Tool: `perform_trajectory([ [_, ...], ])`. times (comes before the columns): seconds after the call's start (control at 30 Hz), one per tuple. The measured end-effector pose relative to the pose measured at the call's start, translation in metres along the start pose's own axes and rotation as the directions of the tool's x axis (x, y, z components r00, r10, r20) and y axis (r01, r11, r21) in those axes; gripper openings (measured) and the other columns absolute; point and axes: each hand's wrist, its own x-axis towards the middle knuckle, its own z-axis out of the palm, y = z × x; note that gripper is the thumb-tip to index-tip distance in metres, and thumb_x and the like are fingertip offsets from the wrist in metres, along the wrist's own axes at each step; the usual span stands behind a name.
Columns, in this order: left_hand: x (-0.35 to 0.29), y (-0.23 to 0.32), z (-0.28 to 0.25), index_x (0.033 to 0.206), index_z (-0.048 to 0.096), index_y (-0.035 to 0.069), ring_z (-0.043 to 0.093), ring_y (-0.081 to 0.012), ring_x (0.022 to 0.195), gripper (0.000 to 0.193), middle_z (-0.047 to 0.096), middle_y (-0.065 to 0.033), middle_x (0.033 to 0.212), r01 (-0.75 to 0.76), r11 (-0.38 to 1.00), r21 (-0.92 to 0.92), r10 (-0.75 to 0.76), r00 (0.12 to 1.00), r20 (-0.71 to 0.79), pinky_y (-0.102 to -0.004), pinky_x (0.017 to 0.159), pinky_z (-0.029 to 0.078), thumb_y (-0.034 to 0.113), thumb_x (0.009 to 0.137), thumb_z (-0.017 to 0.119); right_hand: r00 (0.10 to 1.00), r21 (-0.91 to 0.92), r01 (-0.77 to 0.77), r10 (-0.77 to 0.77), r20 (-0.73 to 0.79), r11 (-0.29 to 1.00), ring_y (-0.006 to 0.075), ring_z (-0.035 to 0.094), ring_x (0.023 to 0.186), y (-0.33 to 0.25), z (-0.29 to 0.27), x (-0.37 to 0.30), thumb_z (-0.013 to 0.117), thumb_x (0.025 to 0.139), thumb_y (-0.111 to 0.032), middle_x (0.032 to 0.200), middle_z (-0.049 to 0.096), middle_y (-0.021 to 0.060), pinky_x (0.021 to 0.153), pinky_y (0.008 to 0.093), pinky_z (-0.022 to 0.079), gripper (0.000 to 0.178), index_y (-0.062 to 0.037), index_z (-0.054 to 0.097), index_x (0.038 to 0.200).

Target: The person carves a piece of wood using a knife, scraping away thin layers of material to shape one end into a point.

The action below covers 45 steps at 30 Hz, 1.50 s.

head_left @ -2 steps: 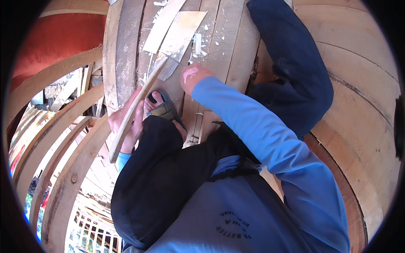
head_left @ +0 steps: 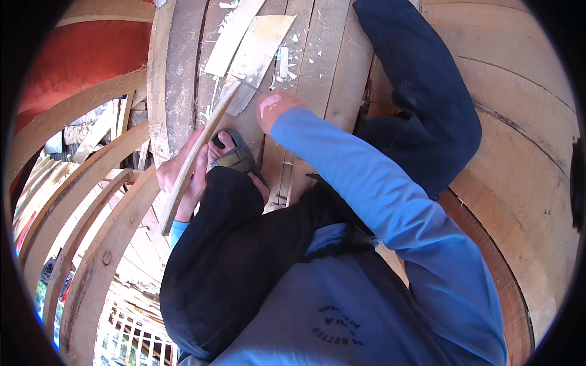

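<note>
My left hand (head_left: 182,174) is closed around a thin, slightly curved wooden strip (head_left: 209,127), which stands on edge and slants from beside my left knee up toward the floor boards. Its fingers wrap the lower half from both sides. My right hand (head_left: 276,110) is closed at the strip's far end. From it a narrow dark blade (head_left: 247,84) reaches left to the strip's tip, like a knife's; the handle is hidden in my fist. Just beyond the blade, two flat pale wood pieces lie on the floor, one a wide offcut (head_left: 264,43).
Wood shavings (head_left: 284,61) and chips lie scattered on the plank floor (head_left: 317,79). My sandalled foot (head_left: 235,152) rests close to the strip. Curved wooden ribs (head_left: 101,262) with gaps between them rise at the left, below a red panel (head_left: 91,55). Planking (head_left: 519,110) curves up at the right.
My right hand and the blade have shifted very slightly left, and the whole view has moved a little with them. Both hands keep their hold.
</note>
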Motion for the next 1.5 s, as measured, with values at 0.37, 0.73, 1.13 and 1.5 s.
perform_trajectory([
  [0.37,0.001,0.01,-0.001,0.12,0.074,-0.001,0.078,-0.0223,0.096,0.025,0.077,-0.0167,0.114,-0.055,0.996,0.067,0.055,0.998,0.01,-0.0305,0.084,0.059,0.005,0.096,0.068,1.0,0.05,-0.025,0.025,0.013,0.998,0.0367,0.07,0.115,-0.011,-0.002,0.01,0.056,0.095,-0.018,0.124,0.072,0.0178,0.092,0.0444,0.059,0.032,-0.0022,0.074,0.117],
  [0.73,-0.008,-0.005,-0.004,0.121,0.074,0.0,0.076,-0.0246,0.104,0.027,0.076,-0.017,0.116,0.008,1.0,-0.012,-0.007,0.998,0.064,-0.0321,0.09,0.058,0.004,0.095,0.07,0.999,0.027,-0.035,0.036,-0.023,0.999,0.0396,0.073,0.106,0.015,0.027,0.014,0.055,0.09,-0.014,0.112,0.073,0.0282,0.088,0.0486,0.06,0.035,0.0079,0.072,0.112],
  [1.13,-0.002,-0.012,-0.002,0.124,0.071,-0.003,0.076,-0.0184,0.096,0.028,0.075,-0.0195,0.116,-0.058,0.998,0.011,0.057,0.996,0.072,-0.0292,0.079,0.058,0.004,0.098,0.068,0.998,-0.16,0.059,-0.054,0.037,0.985,0.0394,0.071,0.11,0.003,0.002,0.005,0.056,0.092,-0.013,0.118,0.071,0.0223,0.09,0.0482,0.058,0.037,0.0022,0.069,0.123],
  [1.5,-0.01,-0.007,-0.002,0.125,0.07,-0.005,0.075,-0.0176,0.099,0.028,0.075,-0.0195,0.118,-0.041,0.999,0.012,0.04,0.997,0.069,-0.0297,0.083,0.058,0.005,0.099,0.067,0.994,0.028,-0.059,0.056,0.098,0.998,0.0298,0.067,0.121,-0.02,-0.003,-0.002,0.059,0.096,-0.018,0.127,0.07,0.0122,0.091,0.0409,0.06,0.032,-0.0075,0.072,0.124],
])
